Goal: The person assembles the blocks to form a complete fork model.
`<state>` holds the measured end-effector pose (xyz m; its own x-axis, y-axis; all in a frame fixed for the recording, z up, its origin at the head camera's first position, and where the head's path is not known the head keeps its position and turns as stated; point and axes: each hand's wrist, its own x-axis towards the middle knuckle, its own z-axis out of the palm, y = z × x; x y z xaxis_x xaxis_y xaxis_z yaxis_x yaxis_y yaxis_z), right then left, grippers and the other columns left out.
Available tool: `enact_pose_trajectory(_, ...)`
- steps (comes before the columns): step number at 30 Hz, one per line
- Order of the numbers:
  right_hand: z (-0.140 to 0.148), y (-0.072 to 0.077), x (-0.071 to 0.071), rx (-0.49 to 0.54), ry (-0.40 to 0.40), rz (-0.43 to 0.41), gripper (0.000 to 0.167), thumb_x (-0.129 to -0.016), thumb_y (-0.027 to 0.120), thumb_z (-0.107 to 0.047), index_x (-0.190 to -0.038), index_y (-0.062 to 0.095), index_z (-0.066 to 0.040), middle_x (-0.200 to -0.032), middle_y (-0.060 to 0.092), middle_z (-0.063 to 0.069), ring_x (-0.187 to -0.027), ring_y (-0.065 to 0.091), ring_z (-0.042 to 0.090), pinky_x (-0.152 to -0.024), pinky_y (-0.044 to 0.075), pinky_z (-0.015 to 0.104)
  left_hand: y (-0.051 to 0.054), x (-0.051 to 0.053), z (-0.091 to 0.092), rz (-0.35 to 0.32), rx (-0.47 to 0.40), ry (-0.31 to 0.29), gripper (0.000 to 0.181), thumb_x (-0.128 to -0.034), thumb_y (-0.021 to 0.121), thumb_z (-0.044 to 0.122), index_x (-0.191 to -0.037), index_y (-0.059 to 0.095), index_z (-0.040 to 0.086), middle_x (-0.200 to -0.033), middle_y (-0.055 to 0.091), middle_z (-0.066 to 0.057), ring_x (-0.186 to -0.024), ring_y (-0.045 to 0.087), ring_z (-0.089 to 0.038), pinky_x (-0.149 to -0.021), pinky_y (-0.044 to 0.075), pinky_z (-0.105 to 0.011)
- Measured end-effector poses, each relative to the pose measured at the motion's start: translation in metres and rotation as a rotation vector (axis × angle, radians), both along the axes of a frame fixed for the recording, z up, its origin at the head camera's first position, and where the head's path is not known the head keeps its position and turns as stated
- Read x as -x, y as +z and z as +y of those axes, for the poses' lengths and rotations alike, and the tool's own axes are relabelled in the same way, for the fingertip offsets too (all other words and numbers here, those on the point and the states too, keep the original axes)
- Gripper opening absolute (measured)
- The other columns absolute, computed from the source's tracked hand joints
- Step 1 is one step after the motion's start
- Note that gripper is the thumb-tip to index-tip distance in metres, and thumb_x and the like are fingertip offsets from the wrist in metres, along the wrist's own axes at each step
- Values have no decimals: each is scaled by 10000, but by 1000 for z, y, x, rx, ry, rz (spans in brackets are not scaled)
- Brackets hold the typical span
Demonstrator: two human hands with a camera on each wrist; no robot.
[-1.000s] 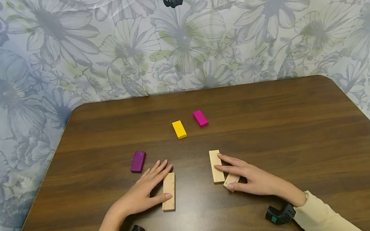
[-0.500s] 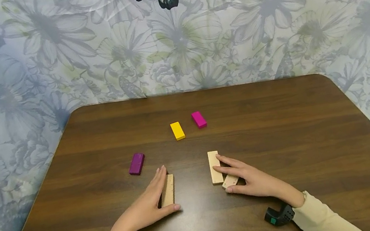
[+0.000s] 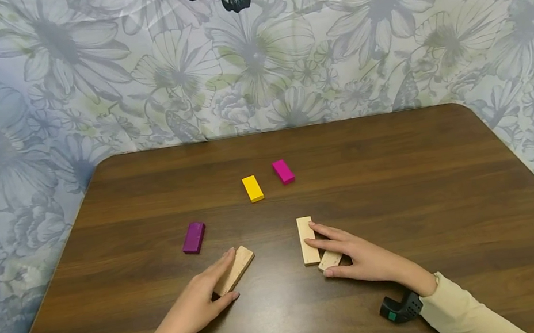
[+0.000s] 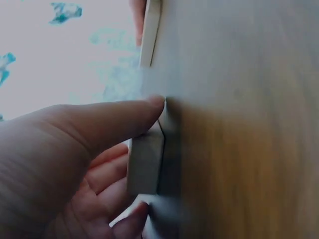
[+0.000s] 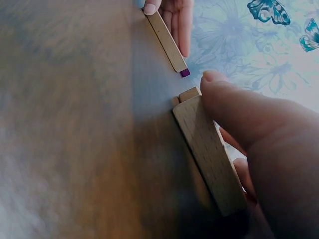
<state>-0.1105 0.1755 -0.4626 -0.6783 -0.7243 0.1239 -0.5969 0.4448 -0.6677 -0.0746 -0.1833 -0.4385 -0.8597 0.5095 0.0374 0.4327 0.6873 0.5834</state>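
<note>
Left of centre in the lower half of the head view, your left hand (image 3: 195,303) is clasped on a diagonal wooden block (image 3: 237,265), fingers along its upper-left side and thumb by its lower end. The left wrist view shows the same block between your thumb and fingers, though blur hides how firmly they press. It lies tilted on the brown table (image 3: 403,168), its far end pointing towards the upper right.

Right of centre, your right hand (image 3: 365,256) is closed round a half-hidden wooden block (image 3: 331,260), thumb at its lower edge and fingers over its upper one. Two of your fingertips also reach a lengthwise wooden block (image 3: 305,233), one at its right edge and one over its face. You have these two pieces just beside each other; whether they touch is unclear.

Above your left hand, near but apart from it, a purple block (image 3: 194,238) slants on the tabletop. At upper centre you have a yellow block (image 3: 252,189), with a magenta block (image 3: 283,171) near it, up and to the right. Each of your wrists carries a black device (image 3: 401,308). Across the top of the frame hangs a flowered backdrop (image 3: 130,95).
</note>
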Motion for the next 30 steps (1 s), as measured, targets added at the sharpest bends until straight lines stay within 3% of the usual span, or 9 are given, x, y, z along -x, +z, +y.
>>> enact_pose_trajectory(8,-1,-1,0,12,6,16,611,-906,612,-376,-1450,383,-216,-1540,166,36,-1377,180,230,-1023,293,501,-8,6,-29,35,-23,42,577,-808,752,163,-1317,530,5,-1423,405,-101,-1218,450,-321,-912,425,-477)
enact_pose_trajectory(15,0,0,1,15,9,32,611,-902,622,-365,-1445,395,-201,-1536,180,54,-1374,191,236,-1020,297,499,-14,13,-37,92,-95,92,417,-777,772,97,-1174,649,68,-1339,507,-89,-1194,471,-340,-908,416,-521)
enact_pose_trajectory(23,2,2,2,10,3,23,607,-904,617,-372,-1445,395,-206,-1537,177,45,-1377,181,224,-1024,294,496,-4,31,-26,145,-88,122,377,-780,763,77,-1137,664,4,-1090,656,-125,-1017,604,-312,-815,491,-465)
enact_pose_trajectory(30,1,-1,1,5,9,13,612,-908,608,-379,-1451,382,-207,-1540,161,46,-1379,170,238,-1024,289,505,4,64,8,14,-224,93,353,-799,748,80,-1129,662,-7,-1065,660,-137,-980,626,-301,-783,515,-384)
